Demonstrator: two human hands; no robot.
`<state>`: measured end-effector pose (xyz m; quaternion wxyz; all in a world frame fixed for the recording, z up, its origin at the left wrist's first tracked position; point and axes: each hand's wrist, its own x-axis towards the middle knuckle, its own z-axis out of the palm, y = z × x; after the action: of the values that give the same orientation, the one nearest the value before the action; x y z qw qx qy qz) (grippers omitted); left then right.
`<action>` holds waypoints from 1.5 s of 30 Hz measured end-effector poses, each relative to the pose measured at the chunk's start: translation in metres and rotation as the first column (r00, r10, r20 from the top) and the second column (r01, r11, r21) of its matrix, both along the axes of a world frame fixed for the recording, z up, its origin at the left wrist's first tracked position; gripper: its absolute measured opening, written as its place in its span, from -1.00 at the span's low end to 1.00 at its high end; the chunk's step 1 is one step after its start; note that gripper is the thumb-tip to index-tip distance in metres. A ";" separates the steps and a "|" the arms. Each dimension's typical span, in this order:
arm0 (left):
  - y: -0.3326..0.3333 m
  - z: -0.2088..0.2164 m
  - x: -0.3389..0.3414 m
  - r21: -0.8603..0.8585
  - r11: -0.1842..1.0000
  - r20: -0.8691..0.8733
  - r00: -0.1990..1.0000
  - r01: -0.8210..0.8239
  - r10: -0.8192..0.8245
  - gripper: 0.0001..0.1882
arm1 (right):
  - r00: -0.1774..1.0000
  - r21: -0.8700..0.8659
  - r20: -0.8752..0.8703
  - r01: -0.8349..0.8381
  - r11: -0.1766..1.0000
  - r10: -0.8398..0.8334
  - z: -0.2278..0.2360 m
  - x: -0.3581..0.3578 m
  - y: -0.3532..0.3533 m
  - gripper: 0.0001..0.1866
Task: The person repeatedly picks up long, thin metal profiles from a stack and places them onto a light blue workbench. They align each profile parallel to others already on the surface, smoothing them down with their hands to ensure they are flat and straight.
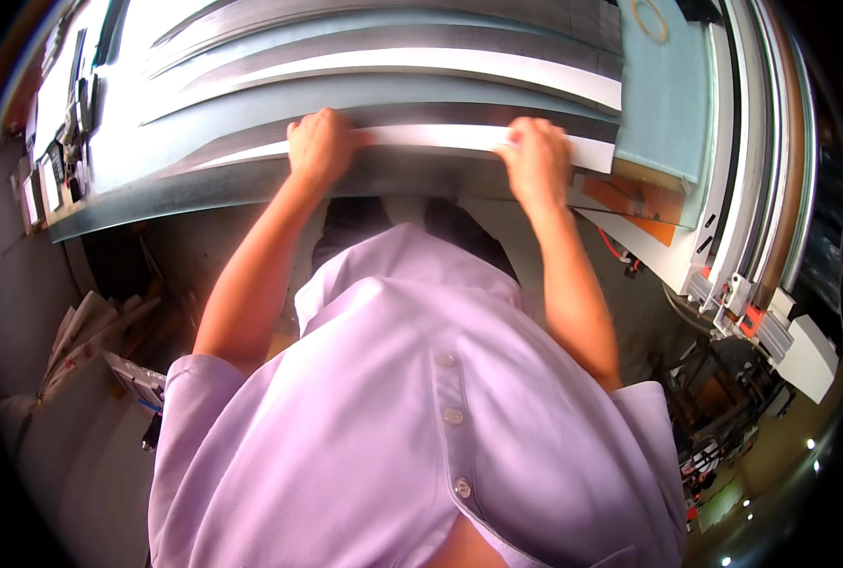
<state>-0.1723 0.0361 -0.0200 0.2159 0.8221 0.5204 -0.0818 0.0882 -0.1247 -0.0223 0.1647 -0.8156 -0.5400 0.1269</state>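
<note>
Head view, and both hands are at the nearest grey-and-white strip [431, 137], lying crosswise along the front of the glossy tabletop [666, 109]! The left hand [321, 151] curls over its white band, the right hand [538, 161] bends over the same band towards the right end, thumb on the near side; blur hides the fingertips, so whether they pinch or merely press, I can't tell. That wide spacing probably keeps the long piece straight. Beyond it, more strips [497, 64] lie roughly parallel with tabletop showing between, likely to keep them separate. The table's front edge runs just this side, torso close behind; to the right, tabletop reaches past the strip's end towards metal rails [753, 123], giving some sideways room
</note>
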 end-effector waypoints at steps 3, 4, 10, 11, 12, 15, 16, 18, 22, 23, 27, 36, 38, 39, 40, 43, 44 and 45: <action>-0.010 -0.004 0.010 0.068 0.997 0.011 1.000 0.020 -0.021 -0.58 | 0.970 -0.041 -0.238 -0.054 0.998 0.043 -0.012 -0.038 0.029 -0.65; -0.012 -0.003 0.010 0.098 0.994 0.009 0.999 0.045 -0.046 -0.57 | 0.978 -0.051 -0.207 -0.049 0.998 0.037 -0.011 -0.044 0.034 -0.64; 0.022 0.014 -0.060 0.070 0.996 0.064 0.996 0.053 -0.057 -0.64 | 0.979 -0.062 -0.206 -0.001 0.998 -0.012 -0.009 -0.052 0.039 -0.58; 0.032 0.018 -0.084 0.029 1.000 0.054 0.999 -0.004 0.003 -0.63 | 0.978 -0.065 -0.210 -0.002 0.998 -0.011 -0.009 -0.051 0.039 -0.58; 0.042 0.022 -0.105 -0.012 0.998 0.042 0.997 -0.060 0.060 -0.63 | 0.977 -0.069 -0.213 -0.001 0.998 -0.013 -0.009 -0.051 0.038 -0.57; 0.063 0.031 -0.155 -0.055 0.990 -0.018 0.991 -0.131 0.131 -0.59 | 0.981 -0.090 -0.193 0.003 0.996 -0.020 -0.009 -0.052 0.040 -0.55; 0.066 0.031 -0.162 -0.085 0.983 -0.008 0.986 -0.166 0.166 -0.59 | 0.983 -0.095 -0.185 0.005 0.995 -0.022 -0.009 -0.053 0.040 -0.55; 0.073 0.031 -0.174 -0.142 0.961 0.008 0.970 -0.238 0.242 -0.58 | 0.977 -0.142 -0.205 0.025 0.990 -0.054 -0.007 -0.054 0.042 -0.54; 0.073 0.025 -0.177 -0.140 0.964 0.094 0.967 -0.224 0.238 -0.62 | 0.969 -0.197 -0.228 0.053 0.979 -0.098 -0.004 -0.055 0.044 -0.54; 0.074 0.026 -0.177 -0.153 0.962 0.095 0.965 -0.228 0.244 -0.62 | 0.968 -0.207 -0.227 0.062 0.976 -0.109 -0.002 -0.055 0.044 -0.53; 0.075 0.021 -0.181 -0.141 0.966 0.102 0.968 -0.215 0.230 -0.62 | 0.960 -0.231 -0.243 0.080 0.970 -0.137 0.001 -0.057 0.047 -0.53; 0.078 0.021 -0.177 -0.135 0.974 0.047 0.981 -0.181 0.189 -0.60 | 0.954 -0.253 -0.252 0.096 0.963 -0.161 0.005 -0.058 0.047 -0.52; 0.079 0.028 -0.170 -0.052 0.995 -0.116 0.990 -0.084 0.078 -0.60 | 0.954 -0.252 -0.251 0.097 0.963 -0.161 0.004 -0.058 0.047 -0.52; 0.079 0.030 -0.167 -0.015 0.999 -0.199 0.980 -0.030 0.026 -0.59 | 0.956 -0.247 -0.248 0.096 0.964 -0.159 0.003 -0.058 0.046 -0.53; 0.078 0.032 -0.168 0.033 0.999 -0.241 0.969 -0.039 0.046 -0.58 | 0.957 -0.243 -0.245 0.095 0.965 -0.156 0.002 -0.058 0.046 -0.53; 0.080 0.035 -0.175 0.136 0.989 -0.350 0.930 -0.064 0.109 -0.55 | 0.955 -0.243 -0.247 0.103 0.965 -0.164 0.004 -0.059 0.046 -0.53; 0.085 0.034 -0.187 0.141 0.987 -0.382 0.915 -0.082 0.131 -0.54 | 0.955 -0.246 -0.247 0.102 0.964 -0.164 0.004 -0.059 0.047 -0.53; 0.087 0.033 -0.199 0.143 0.984 -0.412 0.898 -0.102 0.153 -0.52 | 0.956 -0.252 -0.245 0.100 0.963 -0.164 0.006 -0.059 0.048 -0.53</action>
<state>-0.3714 0.1227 0.0131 0.0544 0.7606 0.6113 -0.2118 0.0290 -0.0772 -0.0160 0.1449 -0.8397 -0.4382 0.2863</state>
